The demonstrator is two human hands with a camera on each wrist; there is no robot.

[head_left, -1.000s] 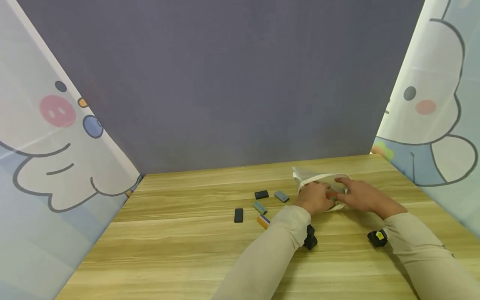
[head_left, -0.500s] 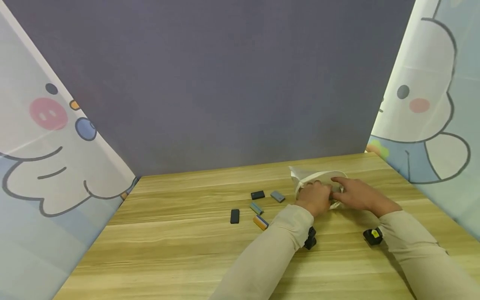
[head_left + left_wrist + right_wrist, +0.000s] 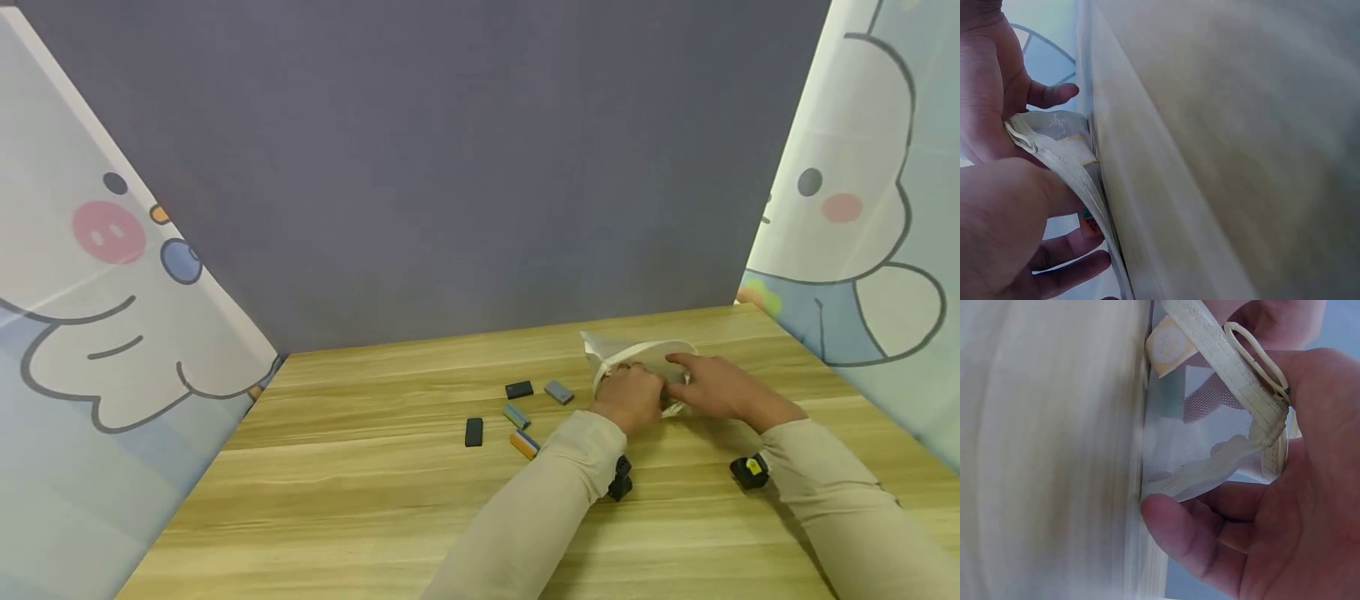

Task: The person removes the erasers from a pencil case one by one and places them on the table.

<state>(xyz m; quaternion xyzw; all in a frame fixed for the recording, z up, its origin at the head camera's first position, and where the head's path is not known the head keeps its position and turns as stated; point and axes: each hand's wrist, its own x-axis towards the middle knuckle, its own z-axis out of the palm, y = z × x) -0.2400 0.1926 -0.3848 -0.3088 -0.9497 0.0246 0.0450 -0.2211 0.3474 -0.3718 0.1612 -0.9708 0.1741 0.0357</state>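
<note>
A white mesh bag (image 3: pixel 645 358) with a sewn rim lies on the table, its mouth facing me. My left hand (image 3: pixel 630 396) reaches into the mouth. In the left wrist view, a small orange-and-green item (image 3: pixel 1089 224) shows between the thumb and fingers of that hand, partly hidden by the rim. My right hand (image 3: pixel 716 387) holds the bag's right side at the mouth. The right wrist view shows its fingers curled about the mesh, near the rim and a cord loop (image 3: pixel 1257 356). Deeper contents are blurred behind the mesh.
Left of the bag, several small blocks lie on the wooden table: a black one (image 3: pixel 519 389), a grey one (image 3: pixel 558 392), a blue-green one (image 3: pixel 516 416), an orange-and-blue one (image 3: pixel 525 443) and a dark one (image 3: pixel 474 432). A grey panel (image 3: pixel 480 183) stands behind.
The reddish item seen between my hands a second ago has gone deeper into the bag with my left hand, out of the head view. The blocks have not moved on the table.
</note>
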